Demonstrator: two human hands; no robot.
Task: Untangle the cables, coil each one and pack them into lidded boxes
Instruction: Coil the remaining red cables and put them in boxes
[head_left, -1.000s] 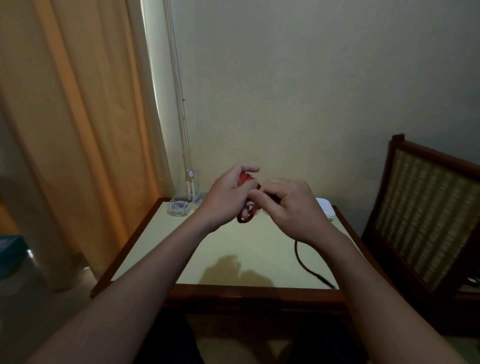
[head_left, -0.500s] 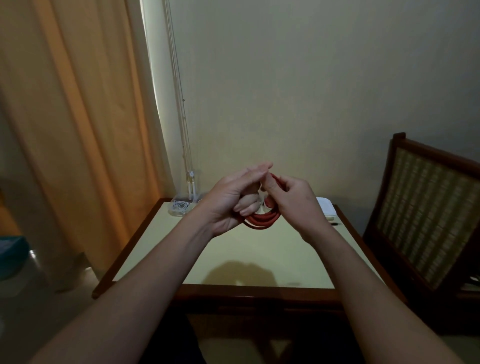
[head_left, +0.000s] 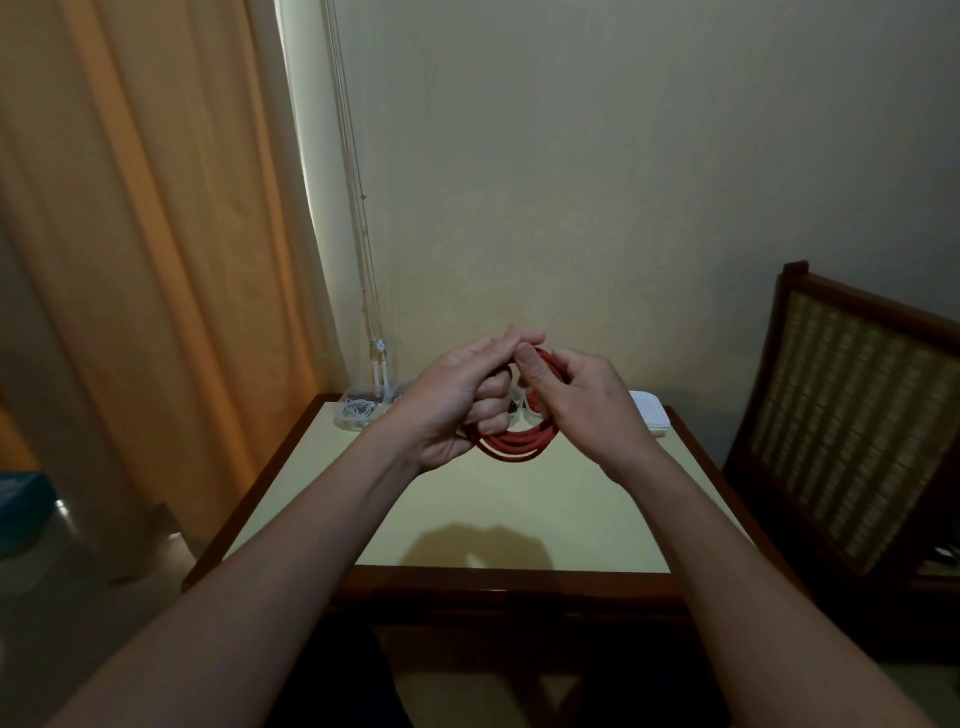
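A red cable (head_left: 519, 444) hangs as a coil of several loops above the far half of the yellow table (head_left: 467, 519). My left hand (head_left: 462, 400) grips the coil's left side, its lower fingers curled through the loops. My right hand (head_left: 576, 400) pinches the coil's top right between thumb and fingers. A clear box (head_left: 358, 413) with a white cable inside stands at the table's far left corner. A white lidded box (head_left: 649, 413) sits at the far right, partly behind my right hand. Small white parts show between my hands; I cannot tell what they are.
An orange curtain (head_left: 145, 260) hangs at the left with blind cords (head_left: 363, 260) beside it. A wooden chair with a woven back (head_left: 852, 441) stands close to the table's right edge. The wall lies right behind the table.
The black cable trailing over the table's near right a second ago is gone from view. The red cable now hangs as a wider coil, and both hands have risen slightly.
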